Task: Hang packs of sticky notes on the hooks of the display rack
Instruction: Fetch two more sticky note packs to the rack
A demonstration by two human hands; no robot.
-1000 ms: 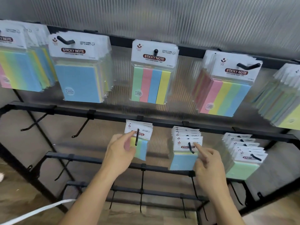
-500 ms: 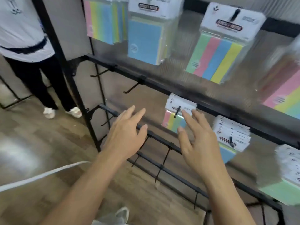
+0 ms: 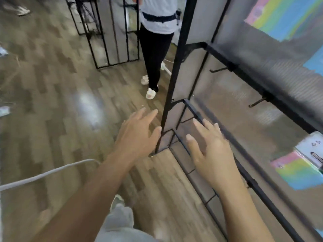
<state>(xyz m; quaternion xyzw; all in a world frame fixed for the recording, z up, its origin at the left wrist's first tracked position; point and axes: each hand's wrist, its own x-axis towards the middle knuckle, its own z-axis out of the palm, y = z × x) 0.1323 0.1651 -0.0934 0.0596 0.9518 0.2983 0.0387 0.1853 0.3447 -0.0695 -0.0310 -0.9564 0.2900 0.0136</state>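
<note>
Hands both empty: our left hand (image 3: 138, 135) and right hand (image 3: 211, 154) reach forward palm-down. The fingers (image 3: 201, 124) are spread, nearly straight and hold nothing, close to the low rails of the black metal display rack (image 3: 176, 67). The nearest pastel-striped pack of sticky notes with a white card header (image 3: 297, 170) hangs at the right edge, well apart from both hands. We judge the packs light, the film slippery and the header stiff, so pinch the header beside its hole. Bare black hooks (image 3: 219, 70) stand free farther up.
</note>
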